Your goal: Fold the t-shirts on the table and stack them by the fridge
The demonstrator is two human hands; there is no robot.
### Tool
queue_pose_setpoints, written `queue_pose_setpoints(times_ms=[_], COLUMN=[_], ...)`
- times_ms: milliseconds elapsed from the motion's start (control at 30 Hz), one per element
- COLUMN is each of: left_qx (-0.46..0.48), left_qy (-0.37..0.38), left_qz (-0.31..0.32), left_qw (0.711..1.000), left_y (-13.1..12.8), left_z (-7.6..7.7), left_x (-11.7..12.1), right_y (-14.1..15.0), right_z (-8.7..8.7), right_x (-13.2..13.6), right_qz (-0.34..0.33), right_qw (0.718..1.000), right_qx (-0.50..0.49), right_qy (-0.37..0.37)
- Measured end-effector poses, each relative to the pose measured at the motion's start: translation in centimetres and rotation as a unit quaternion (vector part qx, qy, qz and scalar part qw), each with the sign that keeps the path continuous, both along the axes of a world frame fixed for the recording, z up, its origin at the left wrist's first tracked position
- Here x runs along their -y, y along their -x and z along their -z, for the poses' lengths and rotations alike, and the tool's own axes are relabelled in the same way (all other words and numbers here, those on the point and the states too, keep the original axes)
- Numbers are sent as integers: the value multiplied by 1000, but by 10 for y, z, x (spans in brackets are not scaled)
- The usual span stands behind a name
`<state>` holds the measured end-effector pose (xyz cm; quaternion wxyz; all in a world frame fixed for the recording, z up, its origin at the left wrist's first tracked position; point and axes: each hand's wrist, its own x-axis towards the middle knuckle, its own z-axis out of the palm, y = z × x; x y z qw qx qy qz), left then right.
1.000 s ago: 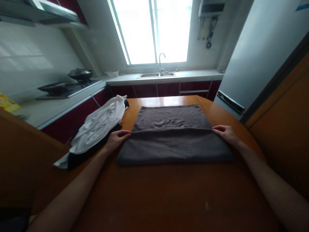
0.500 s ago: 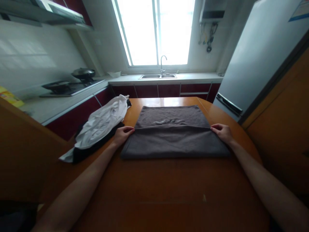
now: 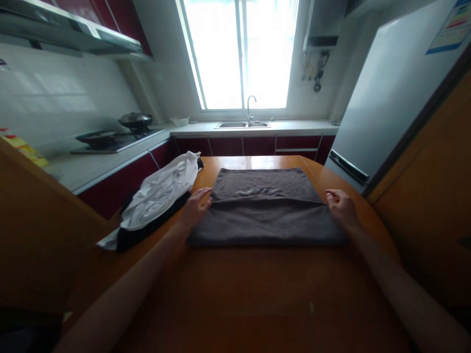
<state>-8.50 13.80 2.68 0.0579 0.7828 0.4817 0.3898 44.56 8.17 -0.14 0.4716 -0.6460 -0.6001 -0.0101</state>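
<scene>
Now grey cloth [image 3: 267,223] lies between left grip [image 3: 196,207] and right grip [image 3: 343,207], fingers apart.

Matt grey cloth garment [image 3: 265,223]; glossy, smooth wooden table [image 3: 253,289].

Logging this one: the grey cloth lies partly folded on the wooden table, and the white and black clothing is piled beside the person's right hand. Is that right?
One thing is wrong: the white and black clothing is piled beside the person's left hand, as the head view shows. The grey cloth does lie partly folded on the wooden table.
</scene>
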Motion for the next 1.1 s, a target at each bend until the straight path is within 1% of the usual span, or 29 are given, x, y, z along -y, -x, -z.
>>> queue_pose_setpoints(times_ms=[67,100,133,200,233,300,367,433,500,567,633,700,767,833,900,967,1100], left_qx=[-51,-77,-107,-177,-210,-259,-280,-281,-277,-274,-273,-278,-290,-304,-313,-314,-312], left_qy=[7,14,22,49,68,100,113,104,89,77,70,74,97,122,129,126,132], left_qz=[41,54,61,68,70,71,67,65,72,79,76,65,55,52,53,52,53], left_qw=[998,995,992,981,973,958,951,952,954,955,956,956,951,943,939,940,939], left_y=[-28,-43,-56,-77,-83,-87,-86,-87,-96,-115,-137,-158,-171,-177,-177,-176,-175], left_z=[-9,-9,-7,3,10,21,23,17,7,-1,-2,5,17,29,39,43,43], left_x=[22,34,46,67,76,87,91,88,80,68,55,43,35,30,29,29,28], right_y=[30,46,62,89,99,109,111,110,111,118,130,143,154,161,163,164,165], right_z=[-8,-9,-8,0,6,16,20,17,7,-5,-12,-13,-9,-1,6,9,9], right_x=[12,19,27,42,48,58,61,60,55,45,33,19,8,0,-3,-2,3], right_qz=[-43,-63,-85,-129,-153,-192,-206,-196,-186,-176,-164,-151,-141,-138,-140,-134,-120], right_qw=[998,995,990,973,959,931,917,920,926,929,930,930,927,920,912,914,929], right_qx=[53,79,107,180,217,268,283,274,267,265,264,259,252,248,246,247,254], right_qy=[-4,3,20,72,103,158,192,200,193,188,198,214,240,272,297,292,241])
